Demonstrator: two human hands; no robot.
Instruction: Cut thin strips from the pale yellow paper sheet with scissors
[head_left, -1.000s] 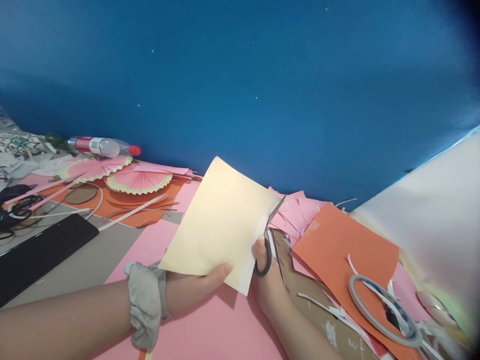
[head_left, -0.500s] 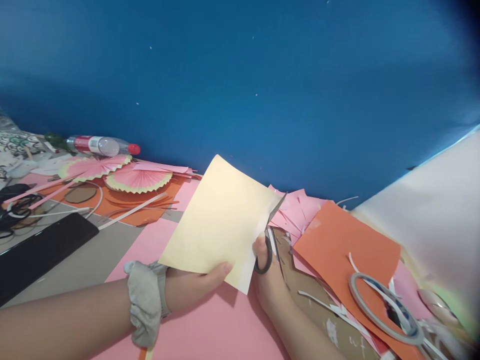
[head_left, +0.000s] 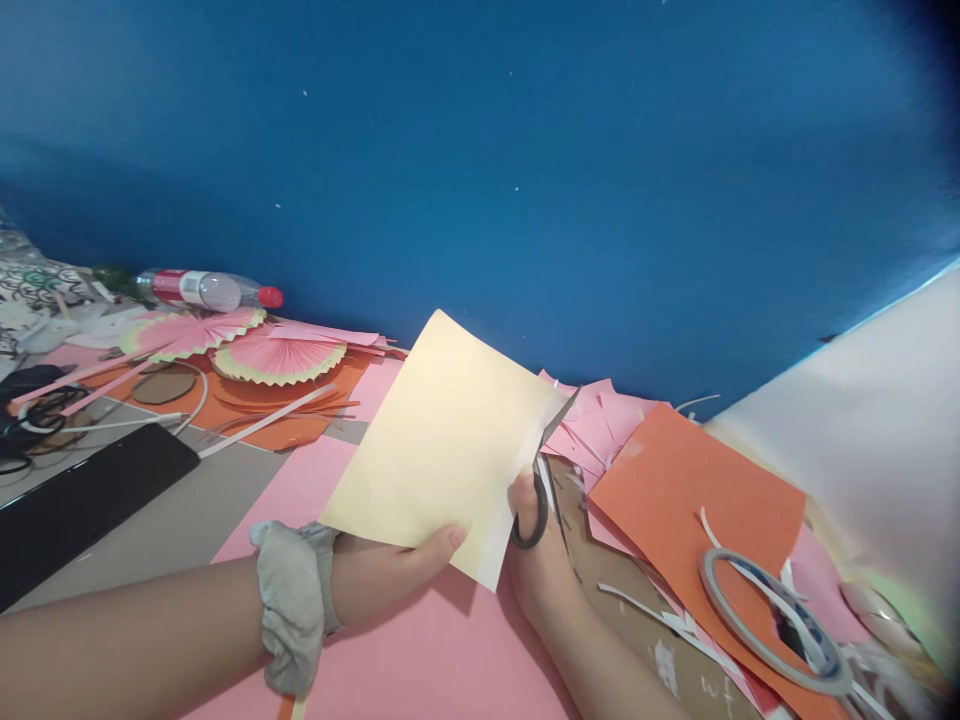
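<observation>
A pale yellow sheet of paper (head_left: 427,440) is held up, tilted, in front of me. My left hand (head_left: 405,570) grips its lower edge, thumb on top and the other fingers hidden beneath. Along the right edge of the sheet runs a white strip (head_left: 496,540). My right hand (head_left: 540,560) holds a pair of scissors (head_left: 530,515) by the dark handles, thumb through one loop. One blade shows past the sheet's right edge, pointing up and away; the other blade is hidden behind the paper. Pink paper (head_left: 420,660) lies below both hands.
On the left are a black phone (head_left: 112,500), folded pink paper fans (head_left: 281,355) and a plastic bottle (head_left: 210,290) lying against the blue wall (head_left: 480,180). To the right, orange paper (head_left: 697,480), a tape roll (head_left: 712,590) and paper strips lie over brown cardboard (head_left: 637,630).
Hardly anything differs. The whole view has shifted slightly, while both hands, the paper and the scissors keep almost the same pose.
</observation>
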